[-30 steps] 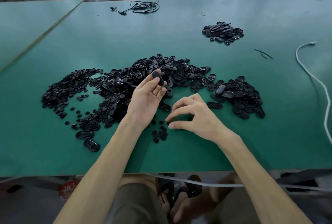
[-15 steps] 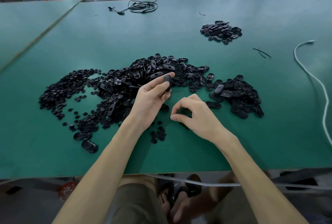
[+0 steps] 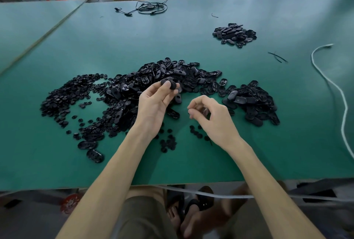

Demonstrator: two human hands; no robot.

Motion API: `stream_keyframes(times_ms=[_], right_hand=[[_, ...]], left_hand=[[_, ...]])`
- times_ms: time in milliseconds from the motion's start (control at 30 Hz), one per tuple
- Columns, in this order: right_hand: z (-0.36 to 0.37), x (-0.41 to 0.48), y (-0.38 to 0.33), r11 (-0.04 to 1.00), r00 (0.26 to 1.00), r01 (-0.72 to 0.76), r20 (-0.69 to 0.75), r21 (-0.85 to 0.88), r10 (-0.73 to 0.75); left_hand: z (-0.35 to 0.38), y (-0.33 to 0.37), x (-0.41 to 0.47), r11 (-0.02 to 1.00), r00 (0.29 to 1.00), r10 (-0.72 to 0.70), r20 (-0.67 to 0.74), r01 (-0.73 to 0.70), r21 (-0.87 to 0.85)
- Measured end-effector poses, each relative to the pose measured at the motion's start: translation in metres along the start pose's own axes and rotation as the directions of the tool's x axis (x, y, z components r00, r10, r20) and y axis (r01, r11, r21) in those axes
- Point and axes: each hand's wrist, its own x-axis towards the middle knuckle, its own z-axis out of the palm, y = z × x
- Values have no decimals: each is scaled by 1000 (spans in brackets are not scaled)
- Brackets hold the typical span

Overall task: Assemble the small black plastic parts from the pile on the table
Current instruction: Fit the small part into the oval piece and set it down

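A wide pile of black oval shells (image 3: 172, 75) lies mid-table, with a spread of small round black discs (image 3: 67, 95) to its left and more ovals (image 3: 252, 102) to its right. My left hand (image 3: 155, 102) is raised above the pile and pinches one black oval part (image 3: 169, 83) between thumb and fingertips. My right hand (image 3: 212, 120) hovers just right of it, fingers curled, pinching a small dark piece (image 3: 205, 112) that is mostly hidden. Loose discs (image 3: 168, 143) lie on the green table (image 3: 249, 158) under my wrists.
A separate small heap of black parts (image 3: 234, 34) sits at the far right. A white cable (image 3: 341, 93) runs down the right side, thin black strips (image 3: 277, 57) lie near it, and a black cable (image 3: 151, 7) lies at the far edge. Two oval shells (image 3: 90, 148) lie front left.
My right hand has lifted off the table from the loose discs, fingers pinched, toward my left hand. My left hand has shifted slightly right, holding the oval part.
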Motion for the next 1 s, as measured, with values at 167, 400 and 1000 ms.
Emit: stream_keyframes(times_ms=[167, 400, 1000], right_hand=[[3, -1, 1, 990, 996, 80, -15, -114, -83], [-3, 3, 2, 999, 990, 18, -140, 45, -12], [-7, 2, -3, 981, 976, -18, -209, 192, 59]], left_hand=[[3, 0, -3, 999, 993, -36, 109, 36, 3], [6, -7, -7, 981, 985, -9, 174, -25, 193], [1, -14, -4, 908, 969, -34, 244, -72, 413]])
